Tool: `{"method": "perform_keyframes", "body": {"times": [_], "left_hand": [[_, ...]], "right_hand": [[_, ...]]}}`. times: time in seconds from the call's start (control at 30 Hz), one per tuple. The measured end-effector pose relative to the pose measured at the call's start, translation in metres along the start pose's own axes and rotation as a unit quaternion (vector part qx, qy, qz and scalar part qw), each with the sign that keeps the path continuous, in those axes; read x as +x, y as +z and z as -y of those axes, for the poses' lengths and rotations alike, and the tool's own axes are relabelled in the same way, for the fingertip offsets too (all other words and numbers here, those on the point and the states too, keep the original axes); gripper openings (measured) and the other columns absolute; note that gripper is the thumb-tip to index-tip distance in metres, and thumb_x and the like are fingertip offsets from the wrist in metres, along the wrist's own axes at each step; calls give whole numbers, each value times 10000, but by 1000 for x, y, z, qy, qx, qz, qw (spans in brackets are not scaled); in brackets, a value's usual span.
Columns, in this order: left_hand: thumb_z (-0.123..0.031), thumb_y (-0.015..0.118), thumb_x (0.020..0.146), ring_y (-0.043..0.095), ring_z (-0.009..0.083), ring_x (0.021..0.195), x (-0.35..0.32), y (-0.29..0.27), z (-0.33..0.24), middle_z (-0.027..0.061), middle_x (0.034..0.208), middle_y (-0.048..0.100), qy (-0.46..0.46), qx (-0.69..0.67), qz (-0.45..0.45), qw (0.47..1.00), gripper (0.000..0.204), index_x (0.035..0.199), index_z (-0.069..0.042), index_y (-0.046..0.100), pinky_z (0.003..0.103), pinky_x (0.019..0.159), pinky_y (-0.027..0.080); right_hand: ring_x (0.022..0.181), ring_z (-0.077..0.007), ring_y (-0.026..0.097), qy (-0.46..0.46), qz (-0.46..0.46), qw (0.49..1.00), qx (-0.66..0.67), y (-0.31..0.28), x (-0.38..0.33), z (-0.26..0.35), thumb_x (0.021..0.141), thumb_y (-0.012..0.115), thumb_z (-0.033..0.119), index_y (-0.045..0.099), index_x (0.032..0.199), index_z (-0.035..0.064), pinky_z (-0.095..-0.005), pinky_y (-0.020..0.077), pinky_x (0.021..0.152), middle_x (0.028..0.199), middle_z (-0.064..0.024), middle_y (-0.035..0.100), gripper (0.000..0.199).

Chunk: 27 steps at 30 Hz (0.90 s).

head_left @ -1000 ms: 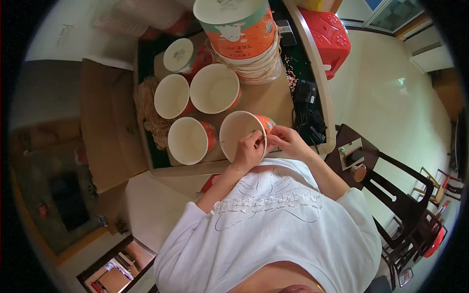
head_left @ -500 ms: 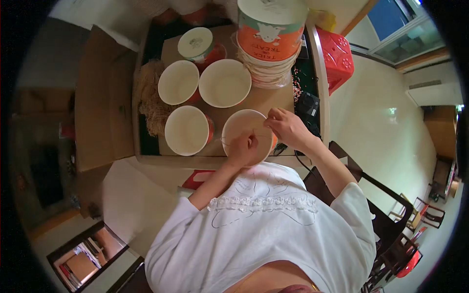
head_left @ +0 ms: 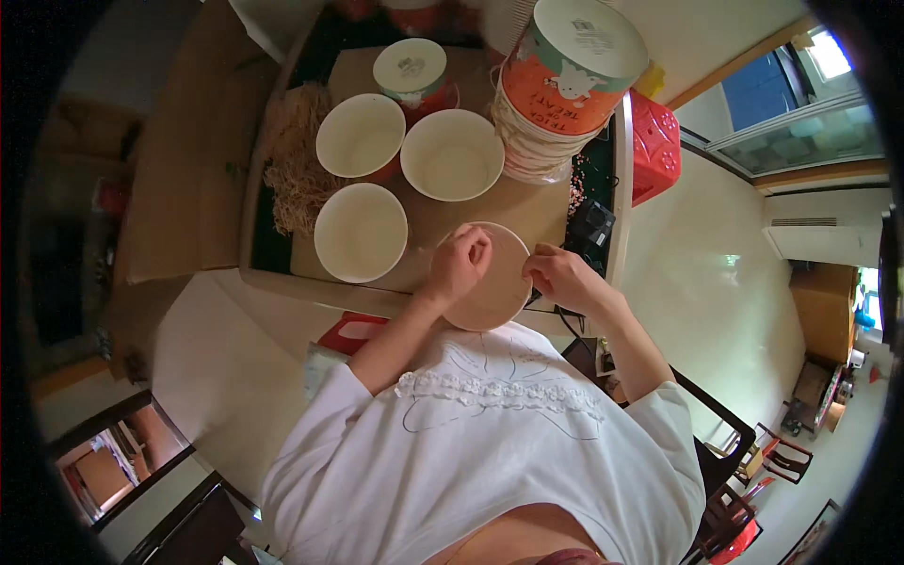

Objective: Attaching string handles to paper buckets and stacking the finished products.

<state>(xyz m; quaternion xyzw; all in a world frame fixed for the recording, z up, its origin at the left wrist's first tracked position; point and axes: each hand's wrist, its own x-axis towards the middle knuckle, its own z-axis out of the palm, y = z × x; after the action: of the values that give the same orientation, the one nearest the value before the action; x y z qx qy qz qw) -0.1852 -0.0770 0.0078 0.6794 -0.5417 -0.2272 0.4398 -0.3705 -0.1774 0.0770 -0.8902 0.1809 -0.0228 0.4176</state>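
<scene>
Compared with half a second ago, the paper bowl [head_left: 496,282] has come nearer the person's chest and now overhangs the near edge of the table [head_left: 414,231], and both hands have followed it. The left hand [head_left: 459,264] lies curled over the bowl's left rim, fingers bent down into its mouth and pressing on it; the right hand [head_left: 562,280] pinches the right rim between thumb and fingers. The other three open bowls have kept their places on the table: one [head_left: 361,232] just left of the left hand, one [head_left: 361,136] farther back, and one [head_left: 452,154] straight behind the held bowl. A lidded tub [head_left: 411,68] stands at the back, and a tall stack of bowls [head_left: 565,85] fills the far right corner. A heap of straw-like shreds [head_left: 292,160] lines the left edge. A black gadget [head_left: 589,229] sits at the right edge, near the right hand. The barest stretch of tabletop lies between the held bowl and the stack.
</scene>
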Motion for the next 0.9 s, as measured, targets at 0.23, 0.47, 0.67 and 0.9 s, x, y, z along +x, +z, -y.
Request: {"method": "perform_keyframes", "body": {"times": [0.23, 0.47, 0.67, 0.9], "left_hand": [[-113, 627, 773, 608, 200, 646, -12, -7, -27, 66, 700, 603, -91, -128, 255, 954, 268, 1025, -65, 550, 328, 590, 474], [-125, 635, 771, 624, 263, 686, -14, 12, -7, 90, 760, 617, 8, -48, 152, 987, 84, 825, -62, 618, 371, 606, 488], [-92, 631, 779, 613, 237, 666, -4, 6, 4, 84, 779, 593, -50, -21, 101, 993, 38, 794, -65, 609, 344, 586, 488], [-108, 627, 773, 600, 246, 653, -8, 11, 6, 74, 738, 565, -29, 3, 60, 998, 29, 779, -86, 610, 346, 571, 483]], "right_hand": [[676, -305, 592, 54, -58, 996, 45, 7, -4, -3, 751, 555, -4, 590, 827, 10, -344, 483, 606, 759, -137, 595, 85], [650, -284, 601, 57, -103, 992, 42, 10, -6, 6, 757, 539, 5, 602, 825, 1, -325, 483, 593, 738, -137, 604, 93], [665, -346, 602, 144, -125, 978, 80, 36, -11, -13, 780, 572, 87, 600, 834, 20, -395, 485, 610, 709, -164, 604, 91], [752, -354, 590, 54, -172, 984, -15, 23, 19, -19, 797, 552, 49, 601, 829, 25, -408, 487, 669, 787, -168, 590, 63]]}}
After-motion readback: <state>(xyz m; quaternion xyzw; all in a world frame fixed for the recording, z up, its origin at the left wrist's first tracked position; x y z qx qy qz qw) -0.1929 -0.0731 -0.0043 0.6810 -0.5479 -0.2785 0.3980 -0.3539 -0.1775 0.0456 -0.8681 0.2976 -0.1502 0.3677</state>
